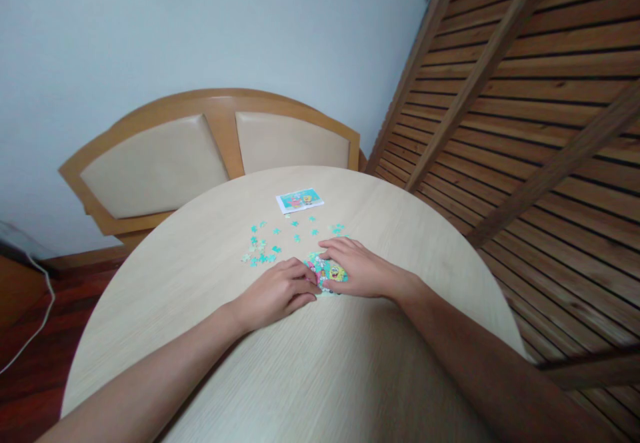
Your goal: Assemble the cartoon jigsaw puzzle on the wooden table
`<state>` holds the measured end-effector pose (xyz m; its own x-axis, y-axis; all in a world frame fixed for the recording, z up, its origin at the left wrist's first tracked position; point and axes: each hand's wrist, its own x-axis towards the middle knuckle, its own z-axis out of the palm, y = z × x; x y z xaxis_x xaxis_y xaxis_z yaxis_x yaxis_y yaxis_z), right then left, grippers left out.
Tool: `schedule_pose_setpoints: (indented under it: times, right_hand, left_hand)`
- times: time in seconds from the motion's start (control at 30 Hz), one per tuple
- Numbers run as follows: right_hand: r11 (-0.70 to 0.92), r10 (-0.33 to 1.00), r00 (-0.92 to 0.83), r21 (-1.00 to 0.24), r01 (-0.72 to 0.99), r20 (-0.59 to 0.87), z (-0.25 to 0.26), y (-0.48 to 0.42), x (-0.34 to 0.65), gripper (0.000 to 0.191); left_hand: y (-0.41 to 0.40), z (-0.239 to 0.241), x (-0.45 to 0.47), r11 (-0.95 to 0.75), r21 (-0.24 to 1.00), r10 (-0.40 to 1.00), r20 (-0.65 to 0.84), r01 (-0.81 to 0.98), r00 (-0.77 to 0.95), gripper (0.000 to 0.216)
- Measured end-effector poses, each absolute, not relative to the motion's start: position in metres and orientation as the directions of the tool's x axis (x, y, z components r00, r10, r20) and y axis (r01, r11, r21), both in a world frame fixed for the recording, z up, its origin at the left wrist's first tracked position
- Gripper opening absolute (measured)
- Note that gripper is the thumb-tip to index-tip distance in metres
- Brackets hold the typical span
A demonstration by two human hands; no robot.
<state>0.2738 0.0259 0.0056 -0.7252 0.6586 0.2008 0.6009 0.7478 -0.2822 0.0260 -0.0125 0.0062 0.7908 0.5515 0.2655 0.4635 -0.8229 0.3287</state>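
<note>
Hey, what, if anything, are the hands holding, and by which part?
I can't tell if anything's gripped: the left hand is at the left edge of the joined puzzle, the right hand over its right side.

Puzzle pieces (pixel 336 272) look like card, the table (pixel 245 370) smooth grained wood, the slatted panel (pixel 520 126) matt wood.

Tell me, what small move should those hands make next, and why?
Perhaps the left hand should reach for a loose jigsaw piece, since several lie scattered beyond it, while the right hand is at the partly assembled puzzle.
</note>
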Motion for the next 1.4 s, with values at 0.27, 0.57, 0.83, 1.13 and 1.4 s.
schedule_pose_setpoints:
  times: [0.27, 0.57, 0.83, 1.13, 1.4]
  right_hand:
    - [0.719, 0.690, -0.704, -0.275, 0.639, 0.170, 0.000, 0.033, 0.277, 0.054]
    - [0.706, 0.704, -0.691, -0.267, 0.655, 0.165, 0.001, 0.032, 0.277, 0.054]
    - [0.715, 0.696, -0.694, -0.260, 0.649, 0.181, -0.002, 0.032, 0.277, 0.053]
    - [0.726, 0.685, -0.700, -0.270, 0.633, 0.201, -0.003, 0.033, 0.277, 0.050]
    - [0.727, 0.684, -0.703, -0.268, 0.632, 0.197, -0.004, 0.034, 0.276, 0.051]
  left_hand:
    - [-0.007, 0.028, -0.006, -0.719, 0.349, 0.667, 0.102, 0.601, 0.738, 0.021]
    - [-0.003, 0.029, -0.018, -0.700, 0.463, 0.627, 0.033, 0.544, 0.779, 0.007]
    - [-0.006, 0.029, -0.013, -0.682, 0.525, 0.612, 0.031, 0.508, 0.790, 0.010]
    - [-0.005, 0.027, -0.008, -0.714, 0.510, 0.598, 0.085, 0.480, 0.797, 0.013]
    - [-0.008, 0.024, 0.000, -0.708, 0.534, 0.600, 0.109, 0.462, 0.793, 0.014]
